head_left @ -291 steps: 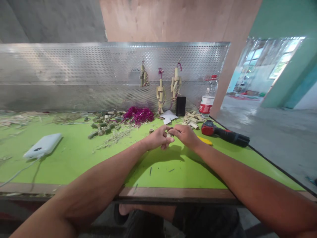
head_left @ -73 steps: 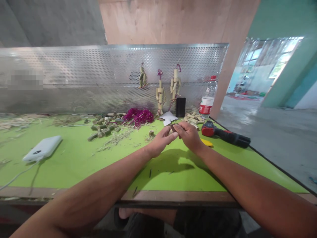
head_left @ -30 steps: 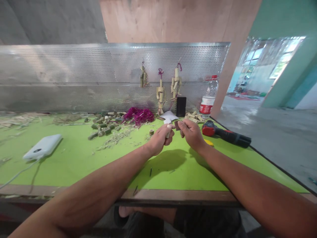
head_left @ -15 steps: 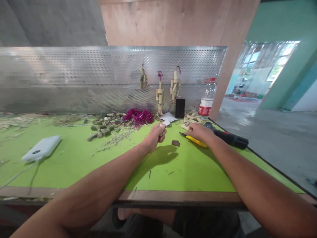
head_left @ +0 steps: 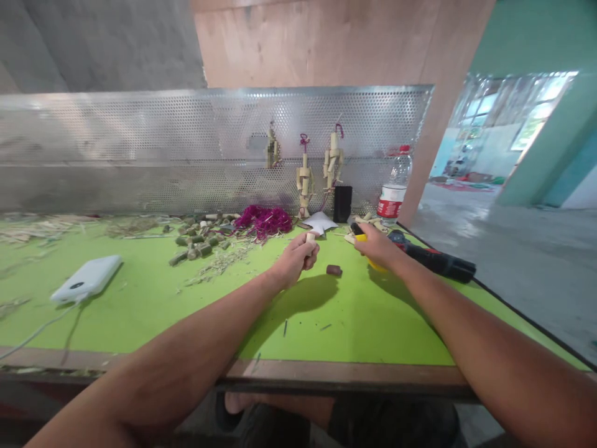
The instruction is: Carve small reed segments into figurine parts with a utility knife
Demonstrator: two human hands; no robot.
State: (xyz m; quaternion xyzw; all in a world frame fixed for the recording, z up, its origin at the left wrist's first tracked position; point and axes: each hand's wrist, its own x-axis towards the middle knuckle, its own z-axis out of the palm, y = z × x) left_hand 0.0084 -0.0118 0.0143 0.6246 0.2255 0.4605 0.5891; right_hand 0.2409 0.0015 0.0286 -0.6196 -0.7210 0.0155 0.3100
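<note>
In my left hand (head_left: 298,258) a short, pale, peeled piece of wood (head_left: 310,238) is gripped, its end showing above the curled fingers. My right hand (head_left: 379,244) is closed around a yellow utility knife (head_left: 375,266) with a black end, tilted and pointing up and left; most of its body is hidden by the fingers. Between the hands a small brown block (head_left: 333,270) lies on the green tabletop (head_left: 345,317). Just behind, a white sheet of paper (head_left: 319,221) and a pile of pale wooden pieces (head_left: 373,222) rest on it.
A black and red power tool (head_left: 436,261) lies right of my right hand. Purple string (head_left: 263,222), bark-covered pieces (head_left: 198,247) and a white power bank (head_left: 87,279) are to the left. Wooden figures (head_left: 305,183), a black upright object (head_left: 342,204) and a bottle (head_left: 392,186) stand behind.
My right hand, which was over the utility knife lying on the table, now grips it with the black end raised. The left hand keeps its wooden piece. The view has shifted slightly.
</note>
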